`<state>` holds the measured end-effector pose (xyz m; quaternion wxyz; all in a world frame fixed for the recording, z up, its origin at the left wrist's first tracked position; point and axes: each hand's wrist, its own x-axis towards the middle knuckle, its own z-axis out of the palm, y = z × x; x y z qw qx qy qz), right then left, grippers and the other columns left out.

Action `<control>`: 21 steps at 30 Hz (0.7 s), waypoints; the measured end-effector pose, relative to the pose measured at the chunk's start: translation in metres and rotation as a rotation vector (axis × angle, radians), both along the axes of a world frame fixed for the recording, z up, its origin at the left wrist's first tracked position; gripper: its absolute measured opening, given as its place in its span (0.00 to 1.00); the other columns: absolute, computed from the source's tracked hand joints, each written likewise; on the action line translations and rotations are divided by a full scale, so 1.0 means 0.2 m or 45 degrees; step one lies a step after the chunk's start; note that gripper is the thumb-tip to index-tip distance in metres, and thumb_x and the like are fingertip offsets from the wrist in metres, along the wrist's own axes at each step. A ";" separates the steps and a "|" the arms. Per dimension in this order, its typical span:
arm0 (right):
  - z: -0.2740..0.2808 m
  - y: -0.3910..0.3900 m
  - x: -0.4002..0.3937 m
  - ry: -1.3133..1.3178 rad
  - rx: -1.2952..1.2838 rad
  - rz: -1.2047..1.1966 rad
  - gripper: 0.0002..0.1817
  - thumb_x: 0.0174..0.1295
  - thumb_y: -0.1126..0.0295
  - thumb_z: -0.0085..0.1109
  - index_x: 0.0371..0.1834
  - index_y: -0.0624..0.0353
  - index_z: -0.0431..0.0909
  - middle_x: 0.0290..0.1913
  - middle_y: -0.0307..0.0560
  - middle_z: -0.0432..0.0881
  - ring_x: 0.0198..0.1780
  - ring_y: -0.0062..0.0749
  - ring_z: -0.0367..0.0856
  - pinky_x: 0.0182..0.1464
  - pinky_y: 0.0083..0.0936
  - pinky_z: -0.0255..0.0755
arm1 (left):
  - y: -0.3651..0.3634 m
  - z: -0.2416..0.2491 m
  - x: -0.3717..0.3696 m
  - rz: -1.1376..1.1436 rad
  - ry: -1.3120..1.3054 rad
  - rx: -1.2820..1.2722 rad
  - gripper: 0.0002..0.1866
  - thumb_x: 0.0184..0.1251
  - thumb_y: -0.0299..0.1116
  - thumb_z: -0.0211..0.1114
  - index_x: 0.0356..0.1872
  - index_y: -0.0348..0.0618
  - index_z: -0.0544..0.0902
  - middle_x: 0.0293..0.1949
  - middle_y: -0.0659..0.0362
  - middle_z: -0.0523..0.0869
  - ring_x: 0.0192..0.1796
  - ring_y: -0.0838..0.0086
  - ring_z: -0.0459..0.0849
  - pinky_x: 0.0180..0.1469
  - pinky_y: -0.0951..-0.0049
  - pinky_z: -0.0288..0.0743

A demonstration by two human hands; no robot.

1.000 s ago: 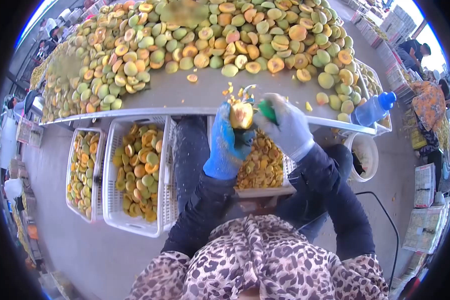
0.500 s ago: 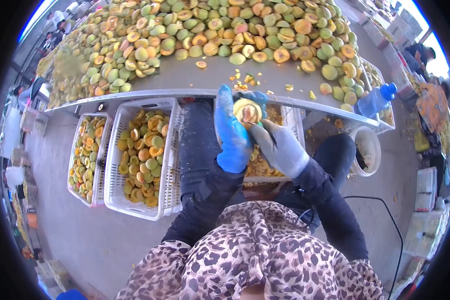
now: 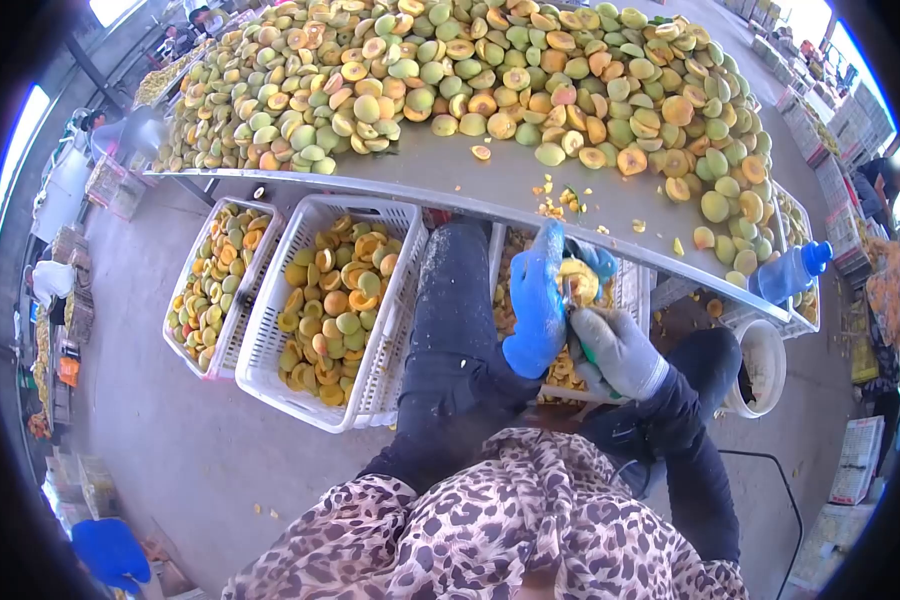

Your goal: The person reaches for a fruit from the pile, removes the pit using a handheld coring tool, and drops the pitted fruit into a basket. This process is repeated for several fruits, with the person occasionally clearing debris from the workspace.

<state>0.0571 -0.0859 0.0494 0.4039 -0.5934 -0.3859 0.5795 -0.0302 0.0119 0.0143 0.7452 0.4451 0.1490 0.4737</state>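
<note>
My left hand (image 3: pixel 538 300), in a blue glove, is wrapped round a halved fruit (image 3: pixel 578 282) whose cut yellow face shows. Close beside it, my right hand (image 3: pixel 615 352), in a grey glove, is closed on a green-handled tool (image 3: pixel 584 350) that touches the fruit; most of the tool is hidden by the fingers. Below both hands is a white crate (image 3: pixel 630 290) with yellow fruit scraps. Beyond them, a heap of halved fruit (image 3: pixel 450 75) lies on the metal table (image 3: pixel 420 165).
Two white crates of fruit (image 3: pixel 250 350) (image 3: pixel 195 360) stand on the floor at left. A blue bottle (image 3: pixel 790 272) lies at the table's right edge above a white bucket (image 3: pixel 765 370). A black cable (image 3: pixel 792 490) runs along the floor. People are in the far background.
The view has swung, so the table and crates appear further right and tilted. My hands are still together at the fruit, and the green tool handle now shows under my right hand.
</note>
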 end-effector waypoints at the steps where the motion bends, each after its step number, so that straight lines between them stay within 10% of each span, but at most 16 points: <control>1: 0.01 0.00 0.01 -0.003 0.008 0.002 0.23 0.72 0.53 0.42 0.28 0.62 0.72 0.17 0.34 0.68 0.13 0.15 0.64 0.15 0.16 0.57 | 0.00 0.01 0.00 0.020 0.041 -0.117 0.23 0.73 0.43 0.44 0.31 0.32 0.77 0.28 0.52 0.83 0.31 0.70 0.82 0.38 0.73 0.76; 10: -0.01 -0.07 0.12 0.040 -0.218 0.220 0.24 0.70 0.48 0.42 0.27 0.58 0.70 0.14 0.33 0.64 0.12 0.16 0.60 0.14 0.16 0.55 | 0.08 -0.06 -0.03 -0.617 0.379 0.410 0.23 0.72 0.42 0.49 0.24 0.33 0.79 0.25 0.53 0.82 0.30 0.68 0.81 0.40 0.69 0.76; 15: -0.10 -0.06 0.12 0.739 -0.314 0.124 0.27 0.70 0.43 0.38 0.27 0.55 0.68 0.11 0.31 0.61 0.08 0.16 0.57 0.12 0.17 0.54 | -0.05 -0.10 0.08 -0.137 -0.165 -0.358 0.17 0.72 0.42 0.49 0.31 0.38 0.77 0.27 0.54 0.81 0.28 0.69 0.80 0.37 0.70 0.77; 17: -0.21 -0.07 0.13 1.307 -0.283 0.179 0.30 0.69 0.39 0.33 0.26 0.54 0.68 0.09 0.29 0.59 0.05 0.16 0.56 0.10 0.17 0.54 | -0.04 -0.14 0.11 -0.104 -0.193 -0.288 0.14 0.70 0.41 0.50 0.35 0.40 0.76 0.31 0.54 0.81 0.31 0.69 0.81 0.37 0.70 0.78; 21: -0.19 -0.13 0.12 1.242 0.069 0.111 0.27 0.70 0.42 0.38 0.28 0.54 0.70 0.11 0.28 0.61 0.08 0.15 0.58 0.12 0.15 0.55 | 0.08 -0.23 0.08 0.017 0.140 -0.070 0.13 0.68 0.40 0.53 0.38 0.39 0.78 0.34 0.53 0.82 0.37 0.65 0.83 0.41 0.66 0.81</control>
